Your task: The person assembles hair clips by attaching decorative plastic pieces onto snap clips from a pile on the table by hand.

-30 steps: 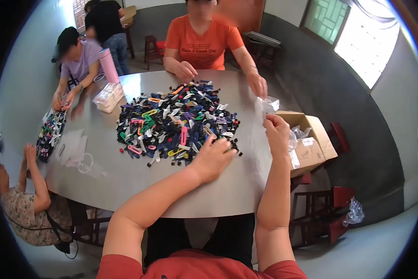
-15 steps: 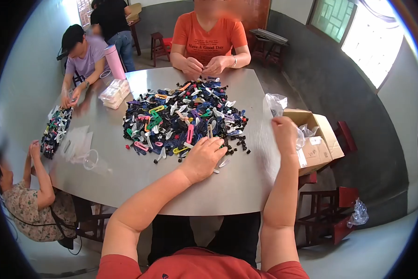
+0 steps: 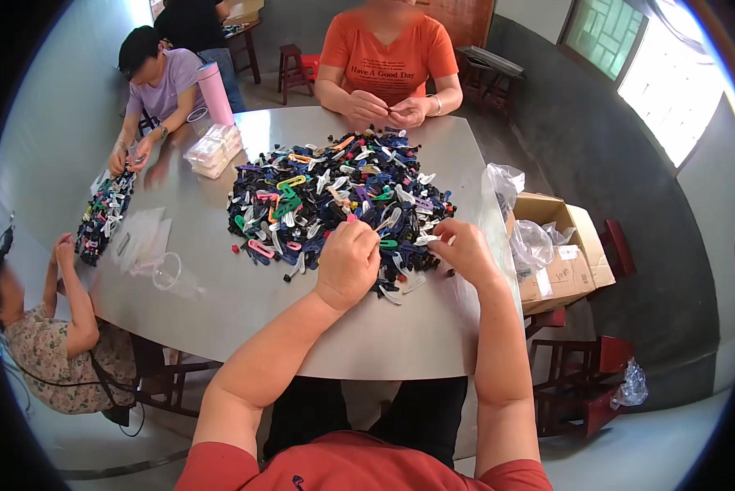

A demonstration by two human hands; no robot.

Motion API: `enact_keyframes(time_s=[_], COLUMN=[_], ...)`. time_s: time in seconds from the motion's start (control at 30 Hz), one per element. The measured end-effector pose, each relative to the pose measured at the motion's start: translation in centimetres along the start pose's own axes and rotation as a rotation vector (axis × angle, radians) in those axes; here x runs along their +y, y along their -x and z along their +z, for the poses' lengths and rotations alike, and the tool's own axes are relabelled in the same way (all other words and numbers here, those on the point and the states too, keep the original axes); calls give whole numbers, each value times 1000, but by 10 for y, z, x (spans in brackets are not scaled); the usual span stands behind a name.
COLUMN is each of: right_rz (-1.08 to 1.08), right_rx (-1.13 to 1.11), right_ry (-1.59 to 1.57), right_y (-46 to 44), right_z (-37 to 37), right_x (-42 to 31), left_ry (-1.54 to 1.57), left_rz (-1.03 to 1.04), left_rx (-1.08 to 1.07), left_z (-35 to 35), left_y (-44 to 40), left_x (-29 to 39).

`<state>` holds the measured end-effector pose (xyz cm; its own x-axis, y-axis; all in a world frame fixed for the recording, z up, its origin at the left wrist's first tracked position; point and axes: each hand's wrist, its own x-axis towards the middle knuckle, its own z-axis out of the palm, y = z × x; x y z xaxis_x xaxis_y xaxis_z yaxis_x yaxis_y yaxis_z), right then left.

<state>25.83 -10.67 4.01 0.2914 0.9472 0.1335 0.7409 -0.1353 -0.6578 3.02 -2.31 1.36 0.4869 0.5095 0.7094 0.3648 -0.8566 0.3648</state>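
A heap of small plastic clips (image 3: 302, 214) in black, blue, white, green, pink and other colours lies on the metal table (image 3: 253, 327). My left hand (image 3: 348, 266) is at the near edge of the heap with its fingers curled closed. What it grips, if anything, is hidden. A green clip (image 3: 389, 244) shows just right of its fingers. At the heap's right side, my right hand (image 3: 468, 252) pinches a small white clip (image 3: 426, 240) between thumb and fingertips. Loose clips (image 3: 390, 296) lie in front of the heap.
Beyond the table's right edge stands a cardboard box (image 3: 559, 274) with plastic bags. Left of the heap are stacked packets (image 3: 213, 151), a pink bottle (image 3: 214, 94), clear bags (image 3: 142, 241) and a second clip pile (image 3: 105, 214). Other people sit around the table.
My right hand has come from over the table's right edge to the heap and now pinches a white clip. My left hand's fingers have curled closed. The view has shifted slightly.
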Motion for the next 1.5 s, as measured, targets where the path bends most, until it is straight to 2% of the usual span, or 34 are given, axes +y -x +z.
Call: enact_keyframes(time_s=[0.03,0.1,0.33,0.43,0.5,0.57,0.63,0.77,0.83,0.87,0.97,1.0,1.07,1.17,1.23,1.3,1.33,1.37,1.43,1.5], right_rz=[-3,-140,-155,-181,-315,-509,-550,-612,-570,-541,-483,-490,-290,-193,-156,-112,-42,27,15,63], right_rx=[-2,66,-28,54,49,79,101,57,29,1,-76,-80,-184,-255,-202,-144,-79,-13,33,32], right_ry=[-1,84,86,-1,-222,-143,-46,-63,-114,-235,-283,-285,-425,-494,-472,-447,-502,-555,-519,-503], right_y=[-2,-1,-3,-1,4,5,3,5,5,4,6,6,8,8,7,5,2,1,2,1], right_z=[5,13,23,25,27,32,32,27,23,21,16,16,17,17,13,8,7,6,3,0], right_x=[3,8,4,-11,-28,-29,-25,-25,-23,-23,-24,-25,-27,-29,-29,-22,-16,-11,-5,-3], left_ry=[-3,-22,16,64,121,211,296,367,452,451,628,622,945,1013,1003,791,520,520,65,49], left_rz=[-1,-6,-15,-72,-35,-9,-28,-85,-140,-150,-411,-413,-575,-613,-659,-586,-441,-440,-99,-63], left_rx=[1,-12,-24,-66,-40,11,8,-21,-32,-5,-133,-128,-159,-168,-165,45,95,95,70,18], left_z=[0,1,1,0,1,3,5,0,-3,-6,-10,-9,-8,-13,-14,-9,-6,-3,-6,-6], left_y=[0,2,3,3,2,0,-1,-2,-3,-5,-2,-1,0,-4,-5,-5,-5,-2,-3,-3], left_x=[-2,-3,-5,-5,-6,-1,-1,9,9,11,10,9,4,3,-4,-20,-26,-29,-23,-17])
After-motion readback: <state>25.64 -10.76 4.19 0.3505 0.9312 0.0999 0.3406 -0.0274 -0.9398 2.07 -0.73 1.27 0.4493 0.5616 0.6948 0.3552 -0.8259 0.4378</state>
